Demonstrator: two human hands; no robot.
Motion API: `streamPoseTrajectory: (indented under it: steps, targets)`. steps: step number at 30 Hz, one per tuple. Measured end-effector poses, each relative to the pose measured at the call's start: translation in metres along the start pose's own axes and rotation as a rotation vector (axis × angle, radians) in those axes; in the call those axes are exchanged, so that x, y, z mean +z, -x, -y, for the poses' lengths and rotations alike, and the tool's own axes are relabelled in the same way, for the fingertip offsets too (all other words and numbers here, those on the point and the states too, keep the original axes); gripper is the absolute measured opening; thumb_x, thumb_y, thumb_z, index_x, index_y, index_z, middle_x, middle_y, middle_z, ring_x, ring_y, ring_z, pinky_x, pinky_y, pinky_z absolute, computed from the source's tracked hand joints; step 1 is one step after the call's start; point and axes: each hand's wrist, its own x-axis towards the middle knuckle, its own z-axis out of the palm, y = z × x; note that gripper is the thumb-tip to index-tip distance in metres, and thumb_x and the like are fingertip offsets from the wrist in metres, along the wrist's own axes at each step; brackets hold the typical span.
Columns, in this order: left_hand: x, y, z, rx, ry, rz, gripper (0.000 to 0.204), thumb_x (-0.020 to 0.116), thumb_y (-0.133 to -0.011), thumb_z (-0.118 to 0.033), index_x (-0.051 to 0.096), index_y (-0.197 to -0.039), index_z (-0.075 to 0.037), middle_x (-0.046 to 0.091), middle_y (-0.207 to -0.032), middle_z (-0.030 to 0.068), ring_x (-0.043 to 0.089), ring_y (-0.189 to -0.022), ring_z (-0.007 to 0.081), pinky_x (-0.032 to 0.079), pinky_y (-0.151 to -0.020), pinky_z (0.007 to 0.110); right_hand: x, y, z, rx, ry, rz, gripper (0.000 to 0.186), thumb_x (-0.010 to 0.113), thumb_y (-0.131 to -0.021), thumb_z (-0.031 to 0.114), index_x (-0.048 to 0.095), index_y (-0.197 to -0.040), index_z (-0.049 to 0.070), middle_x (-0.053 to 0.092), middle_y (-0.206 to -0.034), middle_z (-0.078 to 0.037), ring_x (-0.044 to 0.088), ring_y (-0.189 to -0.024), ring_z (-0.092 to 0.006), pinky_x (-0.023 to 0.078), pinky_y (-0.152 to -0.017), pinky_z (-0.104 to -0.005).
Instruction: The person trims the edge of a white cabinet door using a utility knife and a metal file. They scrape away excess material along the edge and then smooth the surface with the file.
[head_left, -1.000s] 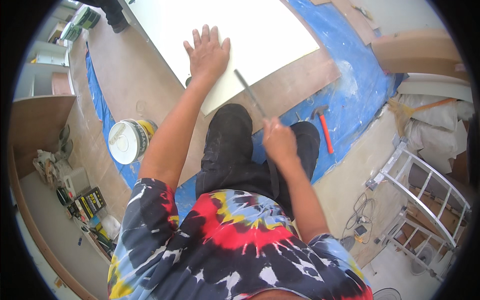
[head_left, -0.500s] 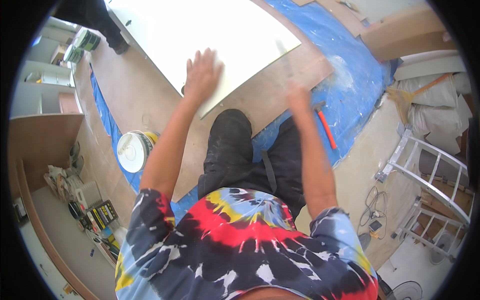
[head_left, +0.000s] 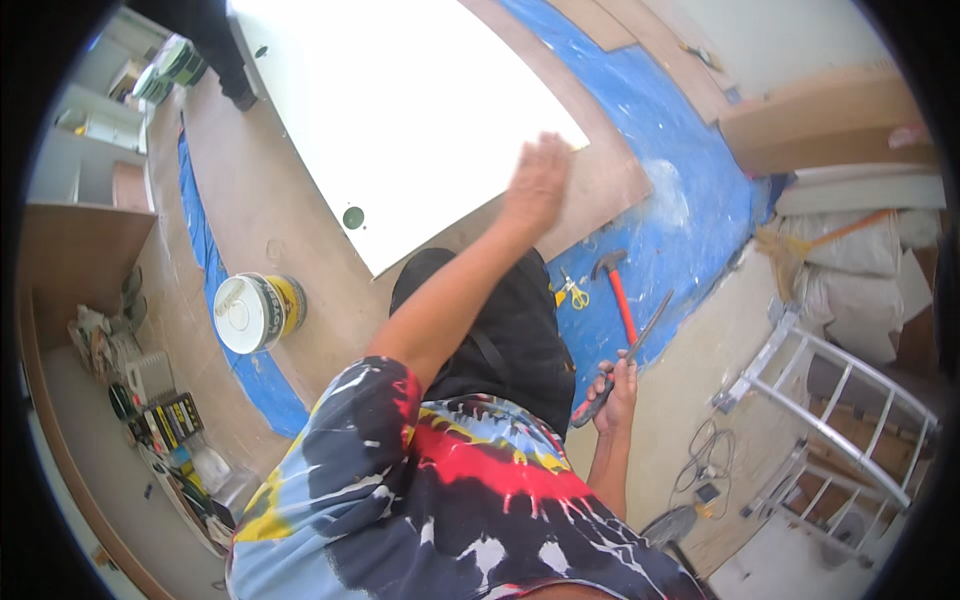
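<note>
My left hand (head_left: 536,190), slightly blurred, is at the right edge of the white board (head_left: 400,110), fingers extended and loosely together. A dark round hole or spot (head_left: 353,218) shows near the board's near-left corner. My right hand (head_left: 616,398) grips a long dark file-like tool (head_left: 643,338), pointing up and right, beside my knee. On the blue sheet (head_left: 700,230) lie a red-handled claw hammer (head_left: 620,300) and yellow scissors (head_left: 574,292).
A brown protective sheet (head_left: 230,180) lies under the board. A paint bucket (head_left: 243,316) stands left; a co-worker's dark-clothed leg (head_left: 225,60) is at top left. An aluminium ladder (head_left: 840,400), broom (head_left: 778,255), cables (head_left: 705,460) and cardboard (head_left: 800,120) are right, assorted supplies (head_left: 170,420) lower left.
My left hand has moved right across to the board's right edge. My right hand has come down and back with the tool, from beside the board to beside my knee.
</note>
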Motion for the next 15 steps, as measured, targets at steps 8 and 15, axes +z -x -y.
streamPoseTrajectory:
  steps: [8,15]
  targets:
    - [-0.053,0.001,0.058,-0.222,0.265,-0.313,0.032,0.073,-0.087,-0.018,0.068,-0.116,-0.005,0.067,-0.123,0.0166,0.06,-0.117,0.034,0.043,-0.107,0.045,0.098,-0.09,-0.001,-0.726,0.959,0.186,0.027,0.055,-0.104,0.022,0.058,-0.119,-0.001,0.065,-0.074,-0.018,0.063,-0.057,-0.0323,0.048,-0.057,-0.0463]
    - [-0.069,0.018,0.111,-0.646,-0.252,0.03,0.069,0.038,-0.103,-0.052,0.034,-0.157,-0.009,0.025,-0.165,0.0196,0.016,-0.154,0.0416,0.01,-0.124,0.058,0.132,-0.111,-0.036,-0.671,1.326,0.38,0.033,0.052,-0.104,0.033,0.059,-0.099,0.002,0.064,-0.074,-0.027,0.064,-0.073,-0.0486,0.049,-0.061,-0.0564]
